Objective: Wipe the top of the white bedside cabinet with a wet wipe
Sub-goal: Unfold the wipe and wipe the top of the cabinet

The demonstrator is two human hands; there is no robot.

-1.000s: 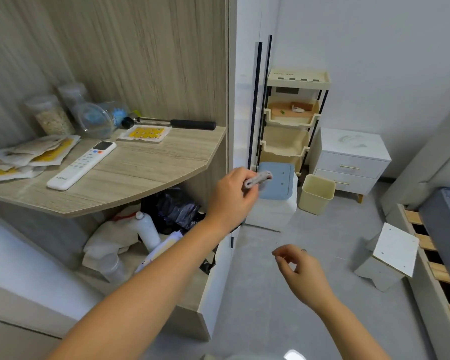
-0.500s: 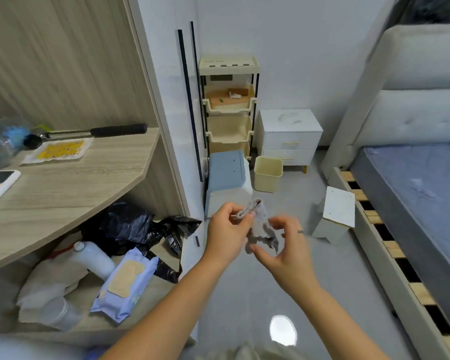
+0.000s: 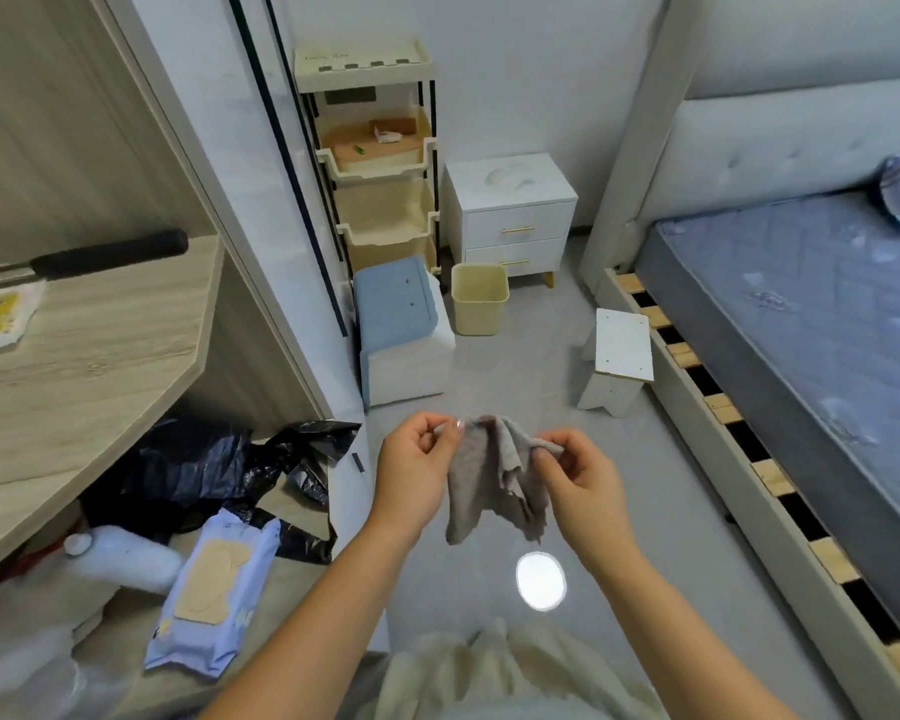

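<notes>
- Wipe (image 3: 489,485): grey, crumpled, held up in mid-air over the floor, its lower edges hanging loose between the two forearms.
- Left hand (image 3: 417,470): thumb and forefinger pinched on the wipe's upper left corner.
- Right hand (image 3: 578,478): thumb and forefinger pinched on the upper right corner; the two hands stand a little apart, the wipe spread between them.
- Cabinet (image 3: 510,210): white, two drawers with gold handles, against the far wall between a shelf rack and the bed, well apart from the hands; a pale smear shows on its top.
- Rack (image 3: 375,148): cream tiers on a black frame, just left of the cabinet; dark marks on the top tier's rim, too small to read.
- Bin (image 3: 479,298): cream, on the floor in front of the cabinet, beside a blue-topped stool (image 3: 401,324).
- Small white stool (image 3: 619,356): on the floor near the bed frame.
- Bed (image 3: 801,314): blue-grey mattress on wooden slats, padded grey headboard.
- Surface (image 3: 100,350): wood-grain, at left, carrying a black-handled tool and a yellow-printed card; no legible text.
- Shelf beneath: a black bag (image 3: 204,470), a white bottle and a pale blue wipe pack (image 3: 214,589) with a tan flap; its print is unreadable.
- Floor (image 3: 515,366): grey, with a bright oval reflection below the hands.
</notes>
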